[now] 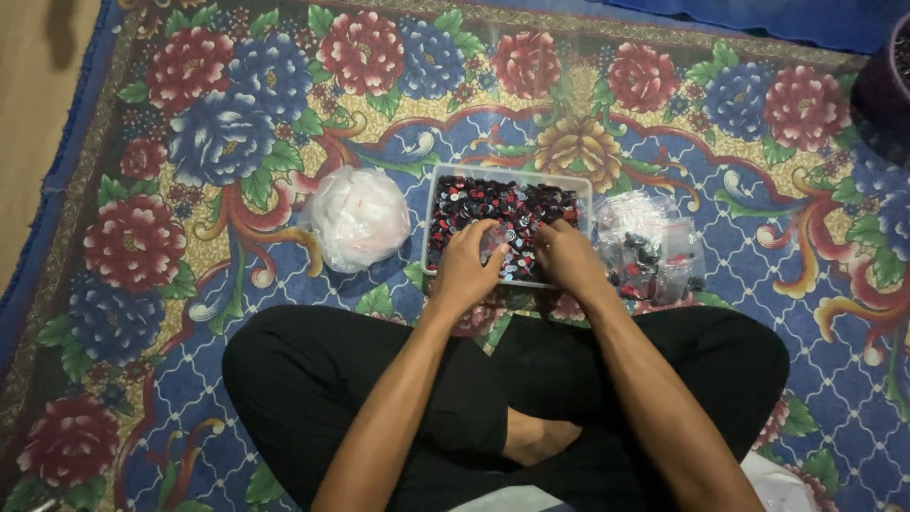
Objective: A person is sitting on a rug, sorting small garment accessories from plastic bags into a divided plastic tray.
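While set on the flowered blue rug (190, 142) just beyond crossed legs, clear rectangular plastic tub (507, 175) of small red and black pieces, long axis left to right. Left hand (464, 265) and right hand (567, 256) curled over near rim, fingertips among pieces; grip contents hidden. White bag (358, 216) left, clear bag (649, 248) right.
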